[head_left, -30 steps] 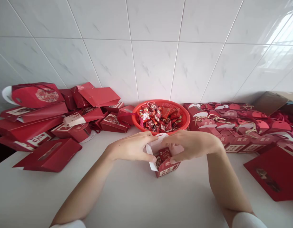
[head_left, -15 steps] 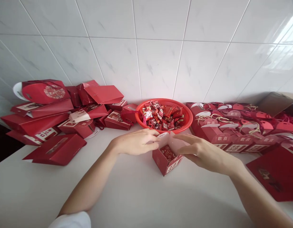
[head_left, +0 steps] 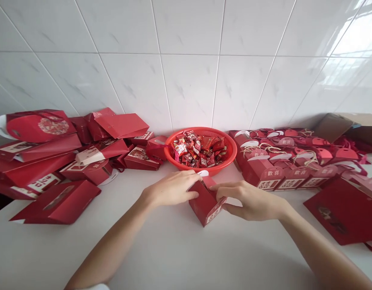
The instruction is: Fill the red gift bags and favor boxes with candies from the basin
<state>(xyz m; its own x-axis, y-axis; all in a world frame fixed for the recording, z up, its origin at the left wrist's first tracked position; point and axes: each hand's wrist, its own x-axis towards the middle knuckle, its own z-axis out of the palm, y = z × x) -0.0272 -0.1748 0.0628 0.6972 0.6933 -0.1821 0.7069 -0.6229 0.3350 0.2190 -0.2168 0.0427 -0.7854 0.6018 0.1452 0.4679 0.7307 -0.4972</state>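
Between my hands a small red cardboard gift box [head_left: 203, 204] stands on the white table, its near corner toward me and a white character panel low on its right side. My left hand [head_left: 175, 189] grips the box's upper left edge, thumb on the near side and fingers behind. On the other side my right hand [head_left: 244, 199] pinches the upper right wall, with fingertips at the top opening. The top flaps lean inward, and the inside is mostly hidden. Just behind the box sits a red plastic basket [head_left: 233, 151] heaped with wrapped candies [head_left: 201, 150].
Red boxes and bags [head_left: 53, 201] lie in a loose pile at the left. On the right stand rows of closed red boxes [head_left: 266, 173] with cord handles, a larger red bag [head_left: 339, 207] before them. A cardboard carton [head_left: 333, 125] is behind, against the tiled wall [head_left: 189, 88].
The box's flaps have folded inward, covering the printed interior seen before. Both hands have closed in on its upper walls. The view has shifted slightly to the right.
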